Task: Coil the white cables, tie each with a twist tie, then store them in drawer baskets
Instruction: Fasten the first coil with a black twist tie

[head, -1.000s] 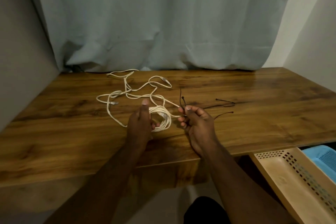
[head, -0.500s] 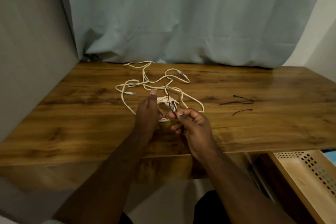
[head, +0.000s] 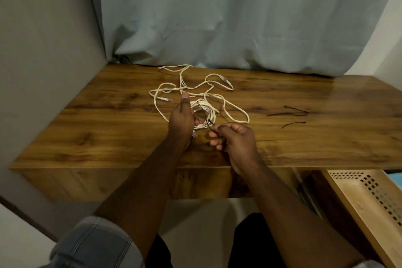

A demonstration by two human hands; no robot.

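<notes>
- Two hands work mid-table; your left hand [head: 182,121] grips the coiled part of the white cable [head: 205,113], thumb pointing away from you; your right hand [head: 233,139] pinches one black twist tie [head: 210,126] angled up toward the coil
- Three spare ties [head: 289,113] lie well apart to the right; bare wooden table [head: 326,141] surrounds them
- Loose cable loops trail toward the curtain [head: 239,17]
- One tan basket [head: 369,202] sits below the table's near-right edge

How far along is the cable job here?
One coil is wound and held by the left hand; the right hand pinches a black tie at it, not visibly fastened. Loose cable, spare ties and the beige basket remain.
</notes>
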